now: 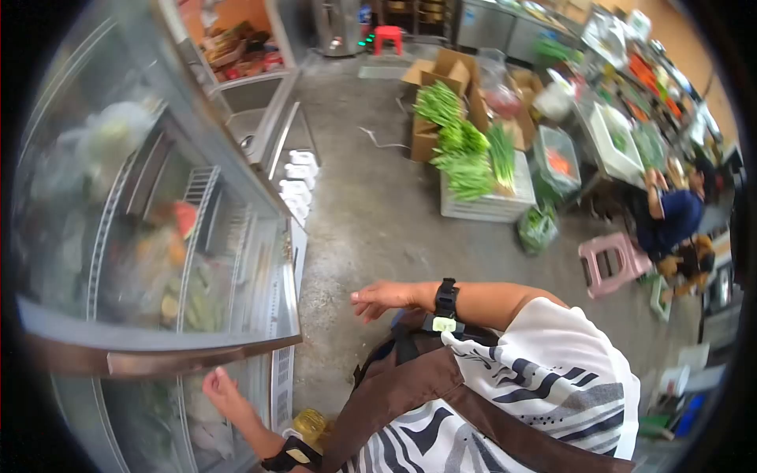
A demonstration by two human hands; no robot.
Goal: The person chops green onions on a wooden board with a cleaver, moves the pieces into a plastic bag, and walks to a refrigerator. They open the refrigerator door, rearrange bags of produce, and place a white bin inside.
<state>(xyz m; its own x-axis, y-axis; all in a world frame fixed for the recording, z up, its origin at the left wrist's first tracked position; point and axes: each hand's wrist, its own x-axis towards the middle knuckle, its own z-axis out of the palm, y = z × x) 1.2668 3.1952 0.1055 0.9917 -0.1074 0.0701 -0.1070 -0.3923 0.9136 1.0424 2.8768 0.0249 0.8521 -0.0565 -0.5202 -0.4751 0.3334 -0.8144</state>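
Note:
My right hand (382, 299) hangs over the grey floor with its fingers apart and loosely curved, holding nothing; a black strap is on the wrist. Lower left, my left hand (225, 392) is close to the brown-edged frame (197, 356) of a glass refrigerator door (236, 292). Its fingers look bent, and blur hides whether they grip the frame. Behind the glass, wire racks (193, 229) hold blurred produce, with a red piece (185, 218) among it. A yellow container (310, 424) stands beside my left forearm.
Leafy greens (461, 150) lie over a white crate (489, 205) beside cardboard boxes (449, 71). A clear tub (556, 162) and a bagged vegetable (538, 229) are nearby. At the right, a person in dark blue (674, 221) sits near a pink stool (611, 264). A red stool (388, 39) stands further back.

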